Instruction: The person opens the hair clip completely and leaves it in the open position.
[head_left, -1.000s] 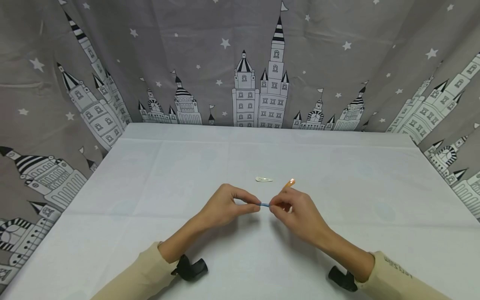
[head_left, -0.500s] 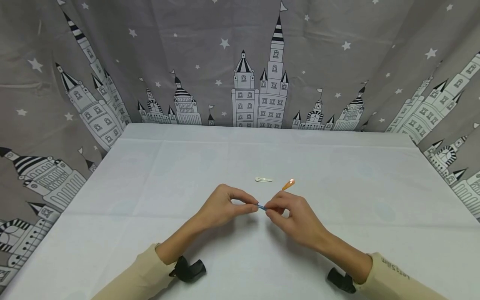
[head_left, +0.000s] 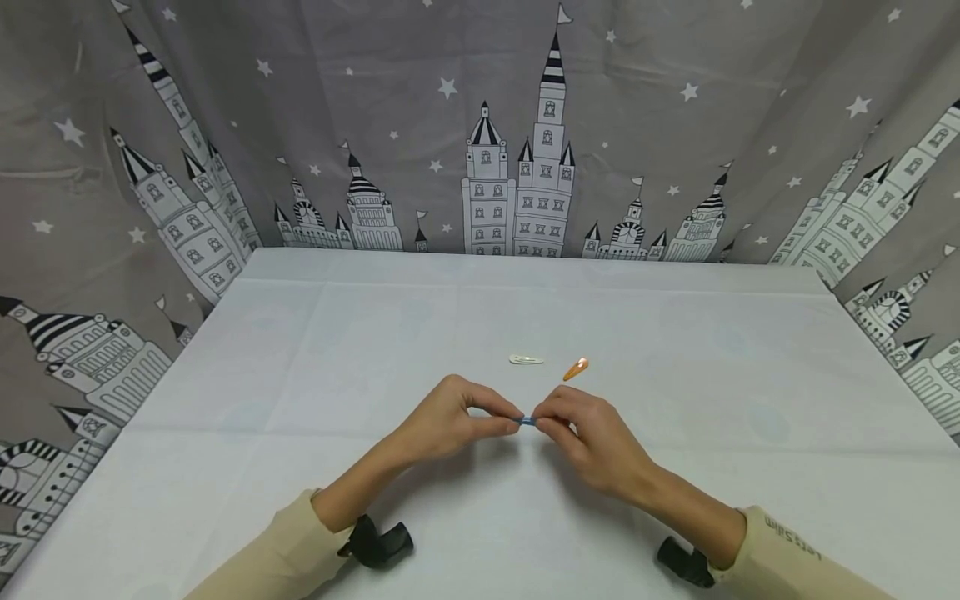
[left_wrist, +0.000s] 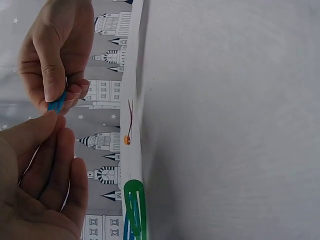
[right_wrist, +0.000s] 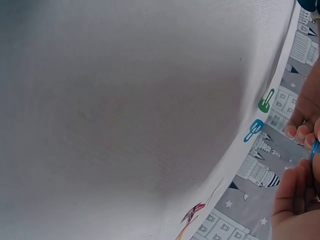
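A small blue hair clip (head_left: 528, 421) is held up over the white table between my two hands. My left hand (head_left: 463, 417) pinches its left end between thumb and fingers. Its other end is gripped by the thumb and fingertips of my right hand (head_left: 596, 433). In the left wrist view only a short stretch of the blue clip (left_wrist: 56, 104) shows between the fingertips. The right wrist view catches a bit of it at the right edge. Fingers cover most of the clip.
Beyond the hands lie a pale snap hair clip (head_left: 527, 360) and an orange one (head_left: 576, 369). The left wrist view has a green clip (left_wrist: 141, 210) near the cloth's edge. The right wrist view shows a blue clip (right_wrist: 253, 130). A castle-print curtain (head_left: 420, 125) hangs behind.
Both hands have dropped slightly toward the person, still on the blue hair clip. The right hand has shifted left and nearer, uncovering the whole orange clip.
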